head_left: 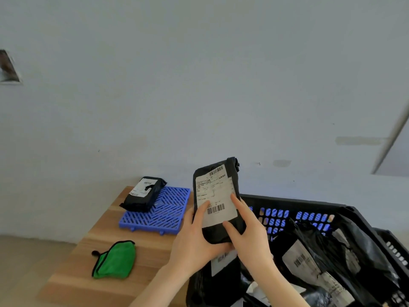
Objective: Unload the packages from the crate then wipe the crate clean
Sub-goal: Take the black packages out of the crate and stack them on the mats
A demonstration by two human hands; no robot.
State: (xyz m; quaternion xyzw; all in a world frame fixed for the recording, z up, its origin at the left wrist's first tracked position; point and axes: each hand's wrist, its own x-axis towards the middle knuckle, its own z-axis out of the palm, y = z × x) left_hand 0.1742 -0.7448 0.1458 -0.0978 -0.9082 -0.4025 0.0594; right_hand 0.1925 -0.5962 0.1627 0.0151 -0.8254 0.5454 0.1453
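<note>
**Q:** Why was the black package (215,191) held upright, label toward the viewer?

**A:** Both hands gripped its lower end. The left hand (194,238) cupped it from behind, thumb across the label. The right hand (250,235) curled round the opposite edge, fingers on the label. The label was probably being read.

**Q:** And its position?

**A:** It was lifted clear of the crate (309,203), whose rim ran just behind the right hand. More packages (309,262) lay inside, below the right wrist.

**Q:** Why the blue grid mat (168,213) beyond the left hand?

**A:** It appeared to be the unloading spot, since one package (143,193) already lay there. The green cloth (115,260), on the table (88,284) left of the left forearm, presumably awaited the wiping step.
</note>
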